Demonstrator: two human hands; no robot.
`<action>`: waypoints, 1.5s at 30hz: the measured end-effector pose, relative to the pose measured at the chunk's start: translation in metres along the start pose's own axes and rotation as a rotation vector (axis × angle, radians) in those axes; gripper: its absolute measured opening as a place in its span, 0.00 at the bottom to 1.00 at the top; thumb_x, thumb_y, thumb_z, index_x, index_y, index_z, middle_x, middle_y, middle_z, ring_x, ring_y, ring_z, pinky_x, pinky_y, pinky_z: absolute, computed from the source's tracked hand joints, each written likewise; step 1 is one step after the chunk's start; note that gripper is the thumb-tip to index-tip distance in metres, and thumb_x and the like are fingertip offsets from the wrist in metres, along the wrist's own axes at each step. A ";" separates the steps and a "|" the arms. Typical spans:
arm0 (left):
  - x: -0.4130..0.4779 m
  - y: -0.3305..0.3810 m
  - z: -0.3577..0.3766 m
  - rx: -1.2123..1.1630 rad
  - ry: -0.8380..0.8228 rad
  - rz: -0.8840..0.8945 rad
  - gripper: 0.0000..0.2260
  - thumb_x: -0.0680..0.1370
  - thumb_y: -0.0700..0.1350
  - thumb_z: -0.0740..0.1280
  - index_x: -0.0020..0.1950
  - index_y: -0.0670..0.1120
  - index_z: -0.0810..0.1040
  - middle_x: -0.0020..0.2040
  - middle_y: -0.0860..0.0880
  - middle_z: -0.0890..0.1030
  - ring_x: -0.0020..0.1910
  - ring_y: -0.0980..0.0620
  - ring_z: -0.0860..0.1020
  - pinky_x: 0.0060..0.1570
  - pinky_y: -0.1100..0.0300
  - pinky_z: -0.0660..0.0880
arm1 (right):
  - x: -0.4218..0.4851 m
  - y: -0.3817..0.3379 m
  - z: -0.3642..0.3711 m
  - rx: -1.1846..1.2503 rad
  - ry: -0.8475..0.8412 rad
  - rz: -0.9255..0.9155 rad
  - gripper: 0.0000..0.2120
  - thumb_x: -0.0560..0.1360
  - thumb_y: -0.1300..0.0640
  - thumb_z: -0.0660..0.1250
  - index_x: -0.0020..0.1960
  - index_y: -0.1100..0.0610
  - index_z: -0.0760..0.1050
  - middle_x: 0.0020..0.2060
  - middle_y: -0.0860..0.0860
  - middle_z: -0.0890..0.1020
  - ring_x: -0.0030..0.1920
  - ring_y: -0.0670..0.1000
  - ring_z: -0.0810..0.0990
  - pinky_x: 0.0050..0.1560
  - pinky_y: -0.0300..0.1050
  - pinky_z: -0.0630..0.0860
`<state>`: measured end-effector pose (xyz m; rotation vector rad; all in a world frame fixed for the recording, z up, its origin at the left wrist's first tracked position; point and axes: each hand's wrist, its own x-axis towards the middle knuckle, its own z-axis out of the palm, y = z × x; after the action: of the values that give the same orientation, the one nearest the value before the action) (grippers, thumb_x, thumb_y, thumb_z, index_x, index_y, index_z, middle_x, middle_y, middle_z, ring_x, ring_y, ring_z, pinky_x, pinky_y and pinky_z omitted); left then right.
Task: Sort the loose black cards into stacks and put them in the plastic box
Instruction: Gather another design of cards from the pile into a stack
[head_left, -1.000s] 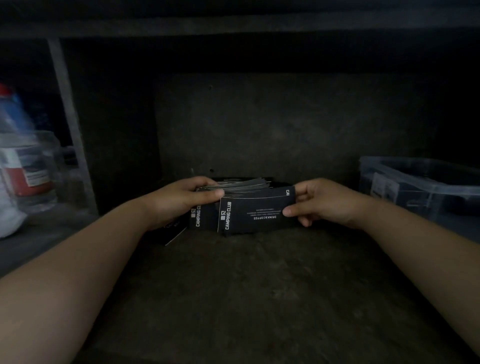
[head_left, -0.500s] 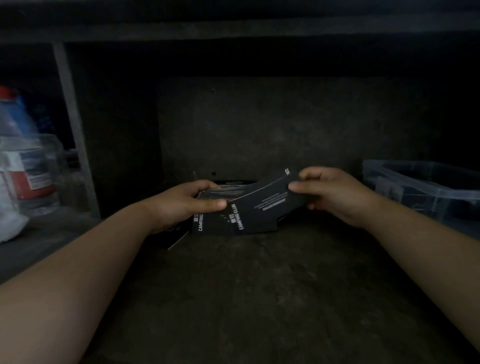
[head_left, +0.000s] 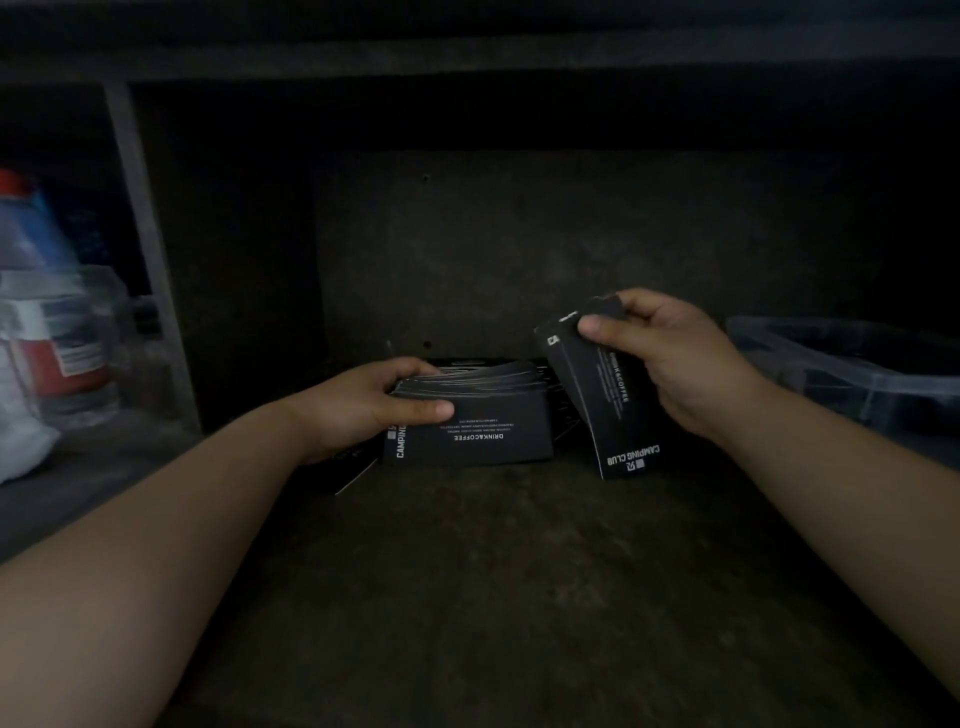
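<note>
The left hand (head_left: 363, 408) is gripping the card stack (head_left: 470, 415); the right hand (head_left: 675, 364) is pinching one card (head_left: 615, 410) beside it.

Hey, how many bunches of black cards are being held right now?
2. One stack rests on the shelf, gripped by the left hand. Another bunch is held up, pinched by the right hand. Other loose cards around the stack are partly hidden.

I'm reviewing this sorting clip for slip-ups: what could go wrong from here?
The stack under the left hand is fanned and uneven, so it may slide apart. The right hand pinches the tilted cards near one end only; they could slip before reaching the plastic box.
</note>
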<state>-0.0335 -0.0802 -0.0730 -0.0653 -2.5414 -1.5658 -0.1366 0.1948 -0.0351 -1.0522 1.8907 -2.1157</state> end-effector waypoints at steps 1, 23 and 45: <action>0.000 0.000 0.000 0.003 0.002 0.009 0.40 0.52 0.66 0.81 0.61 0.52 0.79 0.57 0.49 0.84 0.56 0.51 0.83 0.59 0.54 0.77 | -0.002 -0.001 -0.001 -0.095 -0.086 0.031 0.13 0.69 0.61 0.75 0.53 0.59 0.80 0.43 0.53 0.87 0.43 0.52 0.86 0.41 0.42 0.81; -0.004 0.005 0.000 0.000 -0.049 -0.032 0.38 0.54 0.55 0.84 0.62 0.51 0.78 0.56 0.51 0.84 0.57 0.53 0.82 0.57 0.57 0.77 | 0.004 0.024 -0.006 -0.570 -0.264 0.049 0.10 0.70 0.65 0.75 0.49 0.63 0.77 0.33 0.55 0.83 0.30 0.48 0.80 0.30 0.38 0.75; -0.006 0.010 0.003 0.018 -0.024 -0.084 0.27 0.65 0.41 0.78 0.63 0.53 0.78 0.57 0.51 0.83 0.56 0.53 0.82 0.56 0.58 0.77 | 0.005 0.022 -0.017 -0.360 -0.125 0.103 0.02 0.75 0.61 0.71 0.46 0.57 0.78 0.34 0.52 0.82 0.27 0.47 0.75 0.26 0.38 0.70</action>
<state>-0.0266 -0.0728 -0.0661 0.0248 -2.6082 -1.5807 -0.1577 0.2021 -0.0526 -1.0901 2.2603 -1.6508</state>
